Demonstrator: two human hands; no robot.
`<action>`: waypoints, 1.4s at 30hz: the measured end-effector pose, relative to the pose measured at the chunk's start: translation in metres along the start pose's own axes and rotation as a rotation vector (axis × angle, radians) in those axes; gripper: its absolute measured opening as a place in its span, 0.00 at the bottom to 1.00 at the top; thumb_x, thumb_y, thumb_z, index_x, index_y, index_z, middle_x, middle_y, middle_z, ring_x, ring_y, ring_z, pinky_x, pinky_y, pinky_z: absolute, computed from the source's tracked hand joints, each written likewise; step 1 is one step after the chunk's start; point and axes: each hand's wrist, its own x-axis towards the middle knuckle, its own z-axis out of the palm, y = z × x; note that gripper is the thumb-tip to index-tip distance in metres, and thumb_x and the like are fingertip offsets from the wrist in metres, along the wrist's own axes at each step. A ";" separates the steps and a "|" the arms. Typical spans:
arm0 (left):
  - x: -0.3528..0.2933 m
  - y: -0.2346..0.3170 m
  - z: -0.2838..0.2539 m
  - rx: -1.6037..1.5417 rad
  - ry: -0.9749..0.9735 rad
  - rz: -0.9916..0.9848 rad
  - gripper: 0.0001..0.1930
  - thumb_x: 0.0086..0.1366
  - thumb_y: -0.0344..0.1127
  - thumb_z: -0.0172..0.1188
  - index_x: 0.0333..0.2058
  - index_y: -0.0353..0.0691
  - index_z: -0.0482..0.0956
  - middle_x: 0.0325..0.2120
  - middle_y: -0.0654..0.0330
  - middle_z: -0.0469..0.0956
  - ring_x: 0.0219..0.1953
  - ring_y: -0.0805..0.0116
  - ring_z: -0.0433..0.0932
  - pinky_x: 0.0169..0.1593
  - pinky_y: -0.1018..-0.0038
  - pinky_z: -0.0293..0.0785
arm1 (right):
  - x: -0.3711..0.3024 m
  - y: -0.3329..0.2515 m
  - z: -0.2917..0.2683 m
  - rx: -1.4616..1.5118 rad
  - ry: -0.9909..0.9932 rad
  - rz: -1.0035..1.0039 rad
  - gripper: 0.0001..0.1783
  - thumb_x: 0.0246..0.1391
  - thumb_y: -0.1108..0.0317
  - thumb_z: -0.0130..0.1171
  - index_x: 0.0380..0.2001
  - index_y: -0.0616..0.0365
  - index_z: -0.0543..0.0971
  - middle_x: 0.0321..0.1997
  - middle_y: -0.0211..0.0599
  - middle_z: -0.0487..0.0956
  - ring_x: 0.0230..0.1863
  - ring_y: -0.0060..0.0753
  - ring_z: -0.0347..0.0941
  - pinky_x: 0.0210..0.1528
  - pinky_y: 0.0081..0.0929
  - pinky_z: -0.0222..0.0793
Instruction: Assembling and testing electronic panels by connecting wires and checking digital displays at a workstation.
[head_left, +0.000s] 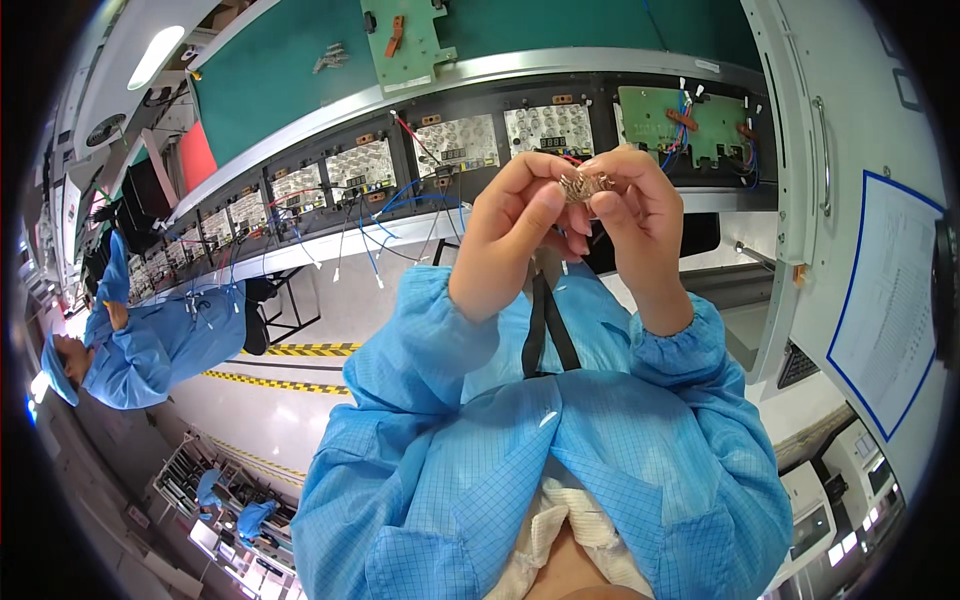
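Observation:
My left hand (515, 225) and my right hand (638, 210) meet above the near edge of the line. Between their thumbs and fingertips they pinch a small cluster of brass-coloured metal pieces (584, 185). The pieces are thin and tangled, too small to tell their exact kind. Just beyond the hands runs a row of dark fixtures. One bears a silvery board with a small display (550, 128). To the right, a green circuit board (655, 118) carries red, blue and white wires.
On the green mat (270, 85) lie several small metal parts (330, 57) and another green board (405, 60). Loose wires (375, 240) hang over the line's near edge. A co-worker in blue (170, 340) stands at the left. A white cabinet wall (810, 150) rises at the right.

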 end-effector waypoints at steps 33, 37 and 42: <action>0.066 -0.092 -0.102 0.994 0.426 0.154 0.07 0.53 0.24 0.58 0.33 0.35 0.73 0.26 0.56 0.77 0.28 0.65 0.78 0.32 0.76 0.72 | 0.014 0.151 -0.100 -0.966 0.041 0.223 0.11 0.47 0.74 0.59 0.36 0.59 0.77 0.32 0.32 0.76 0.28 0.23 0.72 0.30 0.17 0.66; 0.067 -0.103 -0.113 1.049 0.433 0.145 0.08 0.53 0.24 0.58 0.34 0.34 0.74 0.27 0.55 0.77 0.28 0.64 0.78 0.32 0.75 0.72 | 0.015 0.164 -0.099 -1.082 0.073 0.171 0.11 0.46 0.76 0.59 0.36 0.57 0.78 0.31 0.34 0.75 0.26 0.27 0.70 0.27 0.19 0.65; 0.066 -0.111 -0.122 1.062 0.444 0.167 0.09 0.53 0.23 0.58 0.36 0.35 0.75 0.28 0.53 0.76 0.28 0.62 0.77 0.32 0.74 0.72 | 0.017 0.167 -0.095 -1.135 0.053 0.181 0.11 0.45 0.76 0.58 0.35 0.57 0.77 0.31 0.34 0.75 0.28 0.29 0.70 0.29 0.22 0.66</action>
